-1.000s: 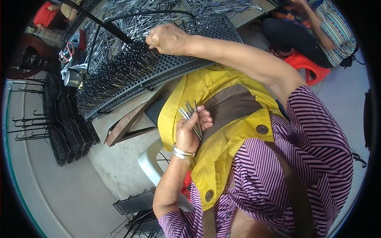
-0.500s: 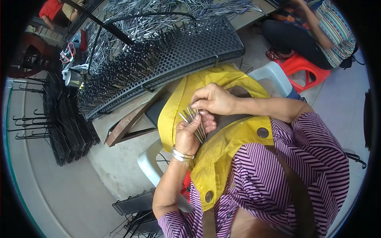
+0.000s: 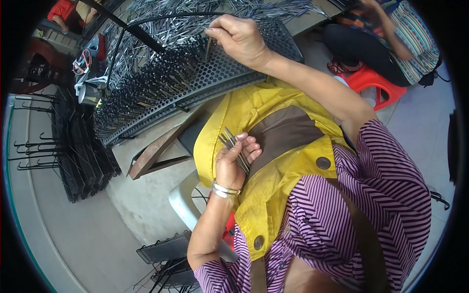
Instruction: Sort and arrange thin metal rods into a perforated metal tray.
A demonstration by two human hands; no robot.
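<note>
Several thin metal rods point(image 3: 228, 140) are gripped in my left hand point(image 3: 233, 163), their ends fanning out above the thumb over my lap. My right hand point(image 3: 243, 41) is stretched out over a black perforated rack point(image 3: 249, 57). Between its thumb and forefinger it pinches one thin metal rod point(image 3: 208, 49), which points down toward the rack's holes. Whether the tip sits in a hole I cannot tell. Rows of upright rods point(image 3: 156, 80) fill the rack's left part, beside the bare holes under my right hand.
A large heap of loose metal rods point(image 3: 161, 24) lies behind the rack. Black hooked racks point(image 3: 80, 146) are stacked at the left. A metal cup point(image 3: 89, 94) stands by the rack's left end. On the right a person sits on a red stool point(image 3: 373, 88). My yellow apron point(image 3: 264, 195) covers my lap.
My right hand has moved from beside my left hand up and away to the rack, carrying one rod. My left hand stays over my lap with its rods.
</note>
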